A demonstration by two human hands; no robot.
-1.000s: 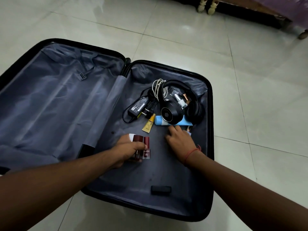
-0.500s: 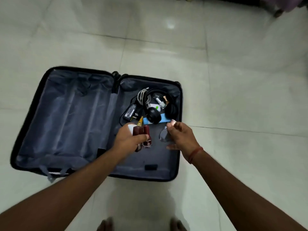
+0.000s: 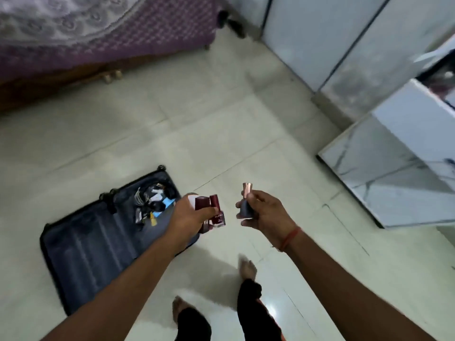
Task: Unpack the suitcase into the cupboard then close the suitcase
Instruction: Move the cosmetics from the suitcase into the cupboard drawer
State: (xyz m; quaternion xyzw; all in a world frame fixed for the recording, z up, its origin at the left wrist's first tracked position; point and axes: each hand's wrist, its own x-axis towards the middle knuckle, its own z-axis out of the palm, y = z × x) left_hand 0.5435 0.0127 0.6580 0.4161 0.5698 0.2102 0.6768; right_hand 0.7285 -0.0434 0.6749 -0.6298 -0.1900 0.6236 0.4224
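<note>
The black suitcase (image 3: 86, 244) lies open on the floor at lower left. Headphones, cables, a charger and small tubes (image 3: 151, 203) are heaped in its far corner. My left hand (image 3: 190, 215) is raised above the suitcase's right edge, closed around several dark red nail polish bottles (image 3: 218, 212). My right hand (image 3: 262, 210) is level with it, a little to the right, gripping a small grey bottle with a copper cap (image 3: 246, 198). The white marble-patterned cupboard (image 3: 394, 153) stands at the right, and its door looks ajar.
A bed with a purple patterned cover (image 3: 98, 38) on wooden legs runs along the upper left. Pale tiled floor (image 3: 197, 131) stretches between the bed, the suitcase and the cupboard. My bare feet (image 3: 248, 269) are mid-step at the bottom.
Both hands lifted out of the suitcase with the bottles. The view rose and swung right, so the suitcase shifted to lower left and the bed and cupboard came into sight.
</note>
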